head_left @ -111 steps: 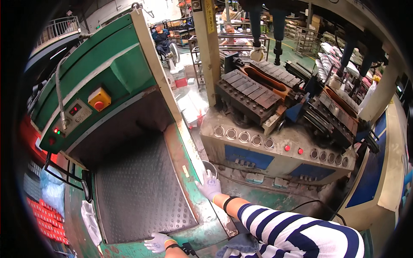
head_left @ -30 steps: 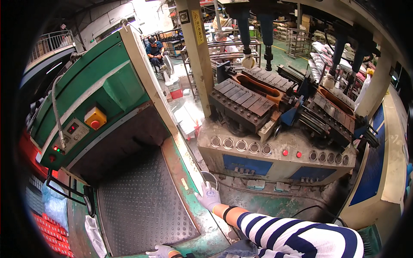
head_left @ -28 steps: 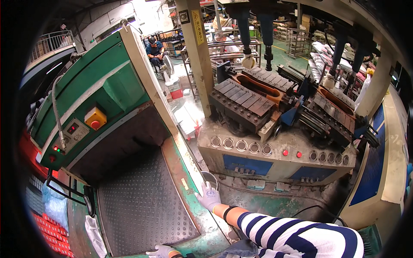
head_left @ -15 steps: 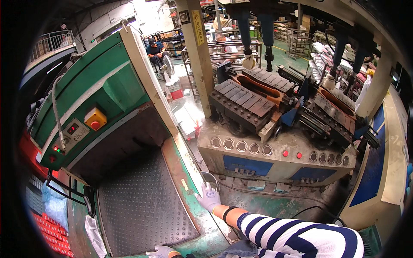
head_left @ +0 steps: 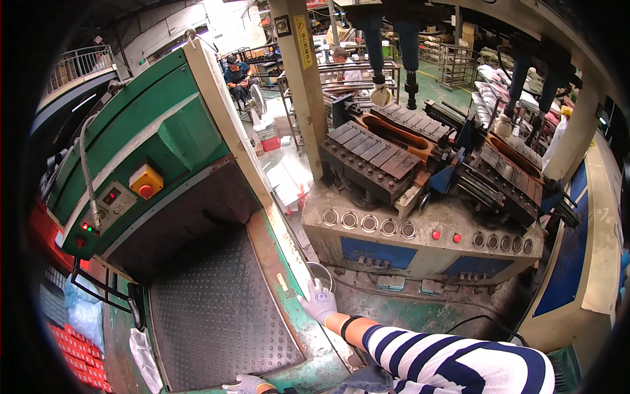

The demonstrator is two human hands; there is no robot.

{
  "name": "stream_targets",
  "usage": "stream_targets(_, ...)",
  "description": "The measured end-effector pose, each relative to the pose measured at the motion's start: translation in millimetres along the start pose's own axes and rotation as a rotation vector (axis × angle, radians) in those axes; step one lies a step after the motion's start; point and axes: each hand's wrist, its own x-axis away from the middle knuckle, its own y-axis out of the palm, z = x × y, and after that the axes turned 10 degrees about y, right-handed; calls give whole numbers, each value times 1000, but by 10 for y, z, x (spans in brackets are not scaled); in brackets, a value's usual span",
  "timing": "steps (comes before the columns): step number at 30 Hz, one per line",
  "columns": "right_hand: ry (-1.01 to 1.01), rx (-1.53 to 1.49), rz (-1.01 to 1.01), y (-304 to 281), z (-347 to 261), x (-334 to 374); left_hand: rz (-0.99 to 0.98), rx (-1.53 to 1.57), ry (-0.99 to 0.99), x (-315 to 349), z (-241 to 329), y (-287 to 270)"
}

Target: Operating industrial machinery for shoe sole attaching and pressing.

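Note:
My right hand [head_left: 318, 302], in a white work glove, rests palm down on the worn right rim of a green machine bed [head_left: 269, 262], fingers spread and holding nothing. A striped sleeve covers that arm. My left hand [head_left: 244, 383], also gloved, lies on the front edge of the same bed at the bottom of the view, only partly seen. Between them stretches a dark studded metal plate [head_left: 213, 308] running back under the green machine hood [head_left: 151, 138].
A control box with a yellow-and-red stop button [head_left: 146, 182] sits on the hood. To the right stands a grey press [head_left: 426, 230] with dials, red buttons and dark moulds. A small metal bucket [head_left: 321, 272] is beside my right hand. Seated people [head_left: 235, 72] are far back.
The view has shifted slightly since the oldest frame; my hands stay planted on the bed's edges. Over the last second nothing visibly moves.

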Motion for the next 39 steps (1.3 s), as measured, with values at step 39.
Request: stream_targets(39,-31,9,80,58,8,-4,587,-653,86,-208,-303,688)
